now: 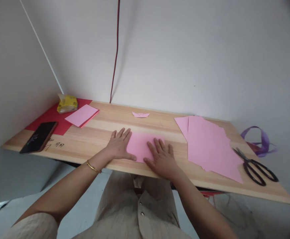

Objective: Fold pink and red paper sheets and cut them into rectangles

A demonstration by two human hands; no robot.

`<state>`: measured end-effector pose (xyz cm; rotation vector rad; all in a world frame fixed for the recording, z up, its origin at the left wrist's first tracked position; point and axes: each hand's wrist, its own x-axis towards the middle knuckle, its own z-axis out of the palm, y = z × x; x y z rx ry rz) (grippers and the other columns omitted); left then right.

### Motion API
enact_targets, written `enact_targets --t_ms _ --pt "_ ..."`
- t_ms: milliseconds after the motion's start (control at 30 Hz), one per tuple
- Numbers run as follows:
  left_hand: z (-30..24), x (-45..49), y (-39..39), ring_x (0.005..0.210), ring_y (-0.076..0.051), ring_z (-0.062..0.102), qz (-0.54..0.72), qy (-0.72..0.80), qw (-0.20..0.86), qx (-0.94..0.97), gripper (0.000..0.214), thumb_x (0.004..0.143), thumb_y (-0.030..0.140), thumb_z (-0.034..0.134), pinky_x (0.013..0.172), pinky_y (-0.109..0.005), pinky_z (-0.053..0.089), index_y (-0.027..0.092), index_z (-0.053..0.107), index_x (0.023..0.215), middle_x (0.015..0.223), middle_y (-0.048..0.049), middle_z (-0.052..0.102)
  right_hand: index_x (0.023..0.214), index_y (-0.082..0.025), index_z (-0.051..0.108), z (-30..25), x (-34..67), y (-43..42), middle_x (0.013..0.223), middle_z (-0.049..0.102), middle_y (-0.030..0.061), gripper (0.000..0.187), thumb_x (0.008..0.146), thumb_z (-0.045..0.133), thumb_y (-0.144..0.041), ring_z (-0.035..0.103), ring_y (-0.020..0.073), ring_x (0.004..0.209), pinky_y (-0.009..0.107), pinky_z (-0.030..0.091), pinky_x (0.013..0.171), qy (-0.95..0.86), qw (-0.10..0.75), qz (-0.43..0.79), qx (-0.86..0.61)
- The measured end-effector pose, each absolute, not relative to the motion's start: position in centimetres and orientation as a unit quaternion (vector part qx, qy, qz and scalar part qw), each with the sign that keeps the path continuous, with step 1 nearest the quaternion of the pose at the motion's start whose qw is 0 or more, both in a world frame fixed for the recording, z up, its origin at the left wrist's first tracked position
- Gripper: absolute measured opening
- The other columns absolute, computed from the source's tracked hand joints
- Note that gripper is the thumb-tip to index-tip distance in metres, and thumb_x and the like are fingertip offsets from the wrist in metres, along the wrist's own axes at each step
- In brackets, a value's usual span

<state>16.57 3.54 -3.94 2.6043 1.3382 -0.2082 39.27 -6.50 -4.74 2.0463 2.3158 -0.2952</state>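
A sheet of pink paper lies flat on the wooden table near its front edge, between my two hands. My left hand rests at the sheet's left side, fingers spread and thumb along its lower edge. Over the right part of the paper lies my right hand, palm down with its fingers apart, covering that side. Neither hand grips anything. Behind the sheet, toward the wall, sits a small folded pink paper boat.
Pink sheets lie on the right beside black-handled scissors, with purple ribbon beyond. At left are a phone, red paper, a pink paper stack and a yellow tissue pack. A cord hangs behind.
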Motion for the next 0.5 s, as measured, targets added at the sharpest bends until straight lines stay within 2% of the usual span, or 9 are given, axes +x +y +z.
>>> enact_targets --t_ms 300,500 --pt "-3.7 14.5 3.5 0.148 -0.043 0.001 -0.073 0.465 0.101 0.877 0.138 0.052 0.095 0.049 0.114 -0.065 0.000 0.011 0.014 0.156 0.163 -0.0162 0.004 0.157 -0.027 0.016 -5.3 39.5 -6.4 0.164 0.006 0.0110 0.079 0.092 0.021 -0.072 0.003 0.0344 0.150 0.065 0.003 0.113 0.749 0.013 -0.097 0.655" --pt "-4.1 12.8 2.7 0.149 -0.042 0.005 -0.059 0.507 0.080 0.856 0.129 0.058 0.093 0.049 0.113 -0.065 0.004 0.013 0.020 0.156 0.162 -0.0177 0.008 0.157 -0.026 0.018 -5.3 39.4 -6.4 0.164 0.007 0.0119 0.079 0.092 0.025 -0.070 0.004 0.0350 0.150 0.066 0.004 0.113 0.749 0.010 -0.091 0.656"
